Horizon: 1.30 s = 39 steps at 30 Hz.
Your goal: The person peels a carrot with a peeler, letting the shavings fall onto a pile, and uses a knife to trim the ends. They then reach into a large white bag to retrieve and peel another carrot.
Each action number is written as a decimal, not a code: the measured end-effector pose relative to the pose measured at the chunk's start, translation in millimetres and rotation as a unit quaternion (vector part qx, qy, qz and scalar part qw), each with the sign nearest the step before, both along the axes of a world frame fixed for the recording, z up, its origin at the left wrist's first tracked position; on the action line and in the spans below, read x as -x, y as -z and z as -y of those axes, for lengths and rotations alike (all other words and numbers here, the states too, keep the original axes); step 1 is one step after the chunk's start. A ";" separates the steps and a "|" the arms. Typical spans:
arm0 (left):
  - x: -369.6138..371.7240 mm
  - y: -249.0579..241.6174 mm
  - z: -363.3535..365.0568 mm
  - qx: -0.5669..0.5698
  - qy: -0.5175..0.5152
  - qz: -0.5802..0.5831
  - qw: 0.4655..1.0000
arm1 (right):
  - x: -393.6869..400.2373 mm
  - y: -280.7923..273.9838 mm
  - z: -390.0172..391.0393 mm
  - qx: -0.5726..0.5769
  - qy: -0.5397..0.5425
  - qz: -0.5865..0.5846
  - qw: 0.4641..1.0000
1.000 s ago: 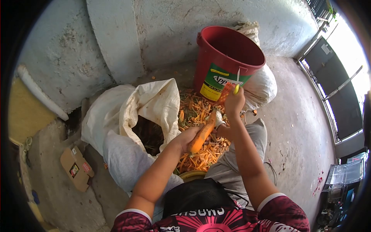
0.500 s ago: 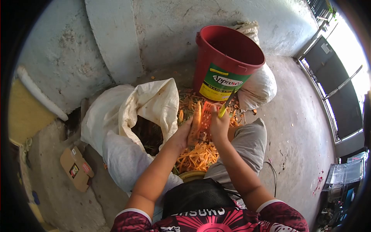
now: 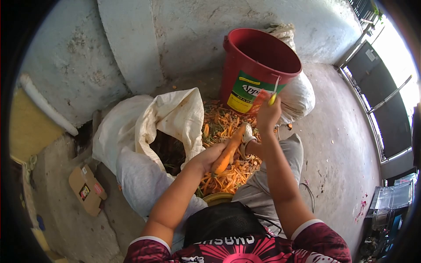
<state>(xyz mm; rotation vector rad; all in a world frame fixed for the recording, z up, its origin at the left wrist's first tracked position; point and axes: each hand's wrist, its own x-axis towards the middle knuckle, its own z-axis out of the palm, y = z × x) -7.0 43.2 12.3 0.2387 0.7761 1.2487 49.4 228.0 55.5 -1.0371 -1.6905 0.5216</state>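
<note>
The left hand (image 3: 213, 157) is closed around the thick lower part of a carrot (image 3: 229, 153), which slants over the peelings (image 3: 228, 179) with its thinner end up and toward the right hand (image 3: 268, 115). The right hand, raised higher and apart from the carrot, is closed around two things at once: an orange peeler (image 3: 259, 101), which sticks out on its left side, and a knife (image 3: 272, 99) with a yellow handle, its narrow blade pointing up in front of the bucket (image 3: 227, 83). How the fingers of the right hand share the two grips I cannot tell. Just beside the carrot's upper part is a foot in a pale, holed clog (image 3: 248, 133), among the peelings. These lie in a heap of orange strips, scraps and green bits between the open sack (image 3: 174, 110) and the gray trousers (image 3: 287, 153). Nearer the body, the yellow rim of a basin (image 3: 219, 197) shows under the heap. The open sack stands to the left, its mouth wide and dark inside. Beyond the hands the red bucket stands upright before the wall (image 3: 188, 39), with a full sack (image 3: 299, 101) behind its right side. Flattened cardboard (image 3: 87, 188) lies on the floor (image 3: 335, 136) at far left.
</note>
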 end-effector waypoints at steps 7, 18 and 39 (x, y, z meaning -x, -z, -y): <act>7.4 -14.2 -0.6 0.033 -0.091 0.016 0.995 | -8.1 -33.4 9.1 0.115 -0.106 -0.155 0.975; 9.7 -13.6 -1.8 0.042 -0.137 0.000 0.990 | -10.9 16.2 114.0 0.107 -0.218 -0.076 0.967; 3.7 -9.0 1.1 0.003 -0.070 0.046 0.996 | -19.3 -8.0 -32.4 0.017 -0.032 -0.145 0.989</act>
